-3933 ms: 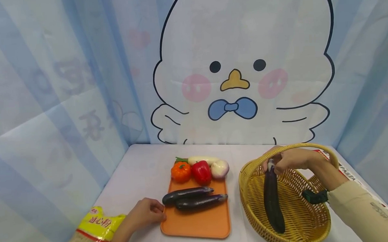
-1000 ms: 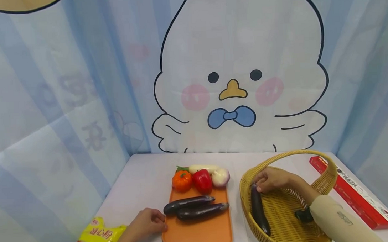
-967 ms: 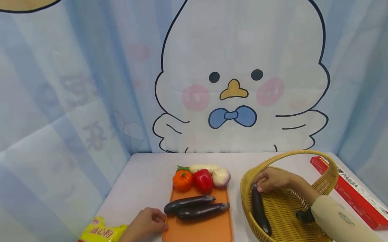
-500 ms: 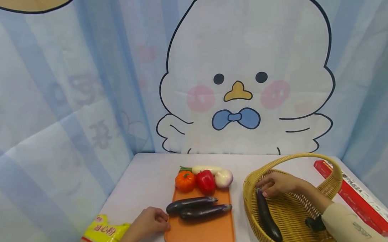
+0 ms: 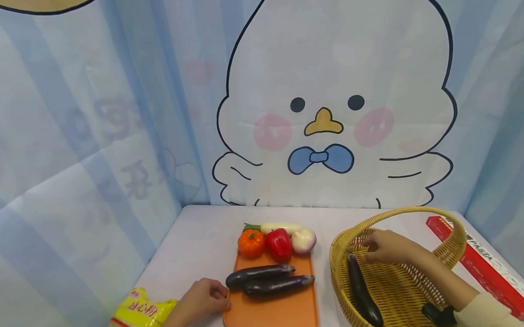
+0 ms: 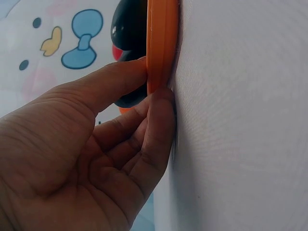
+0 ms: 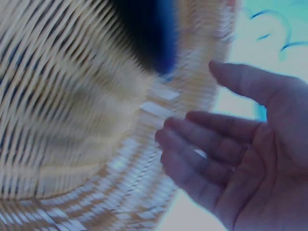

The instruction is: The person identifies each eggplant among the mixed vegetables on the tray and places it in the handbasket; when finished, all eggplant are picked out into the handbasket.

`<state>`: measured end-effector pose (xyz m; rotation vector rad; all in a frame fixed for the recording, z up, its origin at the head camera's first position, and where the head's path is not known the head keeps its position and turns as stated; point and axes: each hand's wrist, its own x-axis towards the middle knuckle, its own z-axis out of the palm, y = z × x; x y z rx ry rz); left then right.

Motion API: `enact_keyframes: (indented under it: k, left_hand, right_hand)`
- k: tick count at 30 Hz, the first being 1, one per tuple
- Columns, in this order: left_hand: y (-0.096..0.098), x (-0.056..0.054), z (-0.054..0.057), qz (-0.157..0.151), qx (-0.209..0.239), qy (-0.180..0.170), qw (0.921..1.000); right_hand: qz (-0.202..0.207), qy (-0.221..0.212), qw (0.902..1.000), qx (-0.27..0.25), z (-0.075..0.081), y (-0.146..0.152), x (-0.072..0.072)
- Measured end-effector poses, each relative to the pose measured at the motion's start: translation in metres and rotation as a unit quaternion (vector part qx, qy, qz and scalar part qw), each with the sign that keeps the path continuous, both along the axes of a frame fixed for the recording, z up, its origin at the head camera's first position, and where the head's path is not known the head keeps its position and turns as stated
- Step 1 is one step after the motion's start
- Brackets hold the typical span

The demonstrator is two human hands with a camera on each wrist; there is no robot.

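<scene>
While the person's left hand [image 5: 203, 298] pinches the left edge of a flat orange rectangular tray [image 5: 271, 318] between thumb and fingers, the right hand [image 5: 388, 247], its thumb and fingers parted, hangs over a yellow woven basket [image 5: 392, 291], just beside a long, glossy dark-purple eggplant [image 5: 363, 292] lying inside along the left wall. Two similar dark-purple eggplants [image 5: 278, 286] lie on the tray.

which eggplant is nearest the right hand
The eggplant in the wicker basket, near the right hand; the other two eggplants lie over on the orange tray.
</scene>
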<state>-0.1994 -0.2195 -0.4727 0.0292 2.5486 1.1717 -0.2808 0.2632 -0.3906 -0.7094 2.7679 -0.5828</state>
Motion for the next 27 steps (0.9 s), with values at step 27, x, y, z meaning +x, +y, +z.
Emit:
enact_keyframes:
  k: [27]
  left_hand:
    - [-0.002, -0.002, -0.003, -0.005, -0.007, 0.013, 0.9999]
  right_hand:
    - [0.031, -0.063, 0.9802, -0.185, 0.016, -0.09, 0.126]
